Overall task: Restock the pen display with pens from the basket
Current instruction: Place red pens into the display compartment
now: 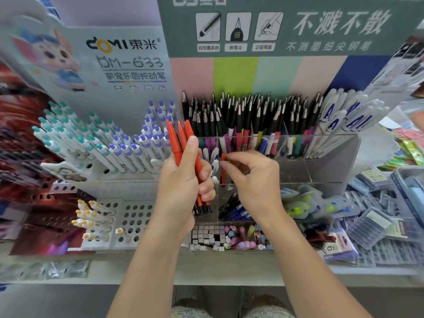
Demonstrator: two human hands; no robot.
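My left hand (183,177) grips a bundle of three red pens (181,138), caps up, in front of the pen display. My right hand (250,177) pinches a single red pen (223,166) by its top, standing upright in a clear acrylic compartment (296,171) of the display's middle tier. Behind it the upper tier holds a dense row of black-capped pens (247,115). The basket is not in view.
A white rack of teal- and purple-capped pens (103,143) stands to the left, with a holed tray (135,219) below. White pens (339,120) lean at the right. Small erasers and caps (229,237) fill the front bin. Packaged refills (376,223) pile at the right.
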